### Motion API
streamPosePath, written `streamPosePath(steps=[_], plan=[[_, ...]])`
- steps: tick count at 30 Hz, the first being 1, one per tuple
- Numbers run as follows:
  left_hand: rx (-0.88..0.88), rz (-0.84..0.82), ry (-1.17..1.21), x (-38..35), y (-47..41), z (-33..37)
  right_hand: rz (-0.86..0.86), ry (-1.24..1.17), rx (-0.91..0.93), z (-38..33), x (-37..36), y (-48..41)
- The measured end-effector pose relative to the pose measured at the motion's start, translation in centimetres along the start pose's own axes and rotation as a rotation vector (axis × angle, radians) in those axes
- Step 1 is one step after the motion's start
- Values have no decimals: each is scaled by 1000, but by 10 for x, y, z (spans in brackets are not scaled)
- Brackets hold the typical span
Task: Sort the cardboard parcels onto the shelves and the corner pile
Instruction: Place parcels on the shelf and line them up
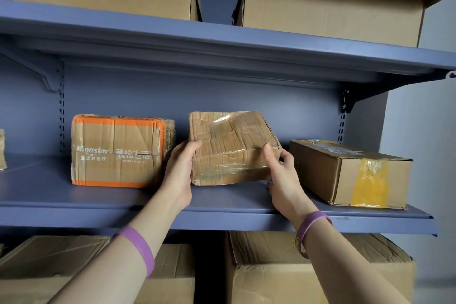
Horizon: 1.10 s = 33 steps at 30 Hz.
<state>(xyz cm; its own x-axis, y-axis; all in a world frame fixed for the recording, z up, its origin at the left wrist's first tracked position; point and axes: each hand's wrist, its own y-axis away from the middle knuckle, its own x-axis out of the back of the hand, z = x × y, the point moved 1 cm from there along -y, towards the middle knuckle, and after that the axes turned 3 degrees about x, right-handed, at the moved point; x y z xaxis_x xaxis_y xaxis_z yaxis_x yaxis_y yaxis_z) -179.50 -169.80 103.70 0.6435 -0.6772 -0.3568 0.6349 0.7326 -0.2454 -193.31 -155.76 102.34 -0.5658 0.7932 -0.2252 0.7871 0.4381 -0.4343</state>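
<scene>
A crumpled, tape-wrapped cardboard parcel (232, 145) sits tilted on the middle blue shelf (74, 195), its front edge on the shelf board. My left hand (180, 175) grips its left side with the thumb on top. My right hand (283, 175) grips its right lower corner, thumb on the front face. To the left stands an orange-edged printed parcel (116, 150). On the right lies a long parcel with yellow tape (350, 173).
Large cardboard boxes (333, 7) fill the upper shelf and more boxes (271, 271) the shelf below. A parcel's edge (2, 150) shows at far left. A grey wall (424, 131) lies right of the rack. Bare shelf board lies in front of the parcels.
</scene>
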Motion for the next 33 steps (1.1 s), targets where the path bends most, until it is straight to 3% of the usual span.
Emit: streamPosePath(steps=[11, 17, 26, 33], plan=[[-75, -28, -214, 2, -9, -7, -8, 35, 113, -4, 2, 3], [-75, -45, -252, 5, -19, -14, 28, 48, 84, 2, 5, -1], [-25, 46, -41, 1, -8, -6, -4, 192, 149, 5, 3, -1], [-79, 45, -18, 3, -12, -13, 12, 244, 149, 1, -3, 4]])
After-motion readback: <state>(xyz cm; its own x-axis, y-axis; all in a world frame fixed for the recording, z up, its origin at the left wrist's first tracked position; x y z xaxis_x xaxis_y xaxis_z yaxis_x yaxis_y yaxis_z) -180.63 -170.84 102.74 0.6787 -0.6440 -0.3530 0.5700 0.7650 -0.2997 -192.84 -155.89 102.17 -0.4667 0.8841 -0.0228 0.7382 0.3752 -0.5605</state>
